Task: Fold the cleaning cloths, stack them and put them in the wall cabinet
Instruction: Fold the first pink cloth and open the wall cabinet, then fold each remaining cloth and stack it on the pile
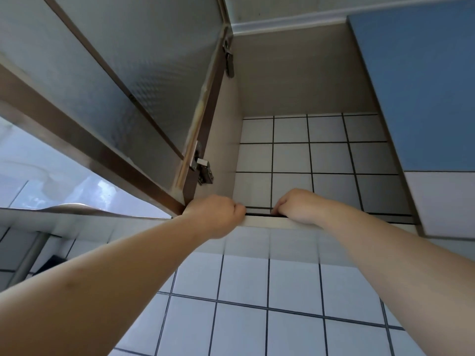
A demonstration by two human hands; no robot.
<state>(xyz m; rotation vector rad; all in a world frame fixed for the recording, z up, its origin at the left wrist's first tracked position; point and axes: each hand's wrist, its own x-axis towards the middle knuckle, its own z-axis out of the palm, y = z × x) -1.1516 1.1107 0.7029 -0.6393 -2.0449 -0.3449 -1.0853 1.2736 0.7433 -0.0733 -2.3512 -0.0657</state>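
the view looks up into the wall cabinet [303, 80] from below. its frosted-glass door [108, 80] stands swung open to the left on two metal hinges [203, 168], and a blue door [421, 86] next to it on the right is shut. the back of the cabinet is white tile with dark grout, the same tile as the wall [257, 291] below it. from this angle the cabinet floor is hidden behind its front edge, so what lies inside cannot be told — no cloths show anywhere in view.

both arms reach up to that front edge. the left hand [218, 214] sits at the left corner by the door's lower end, fingers curled over the lip. the right hand [295, 204] rests a little to the right, fingers also curled down inside — whether either hand grips anything cannot be told.
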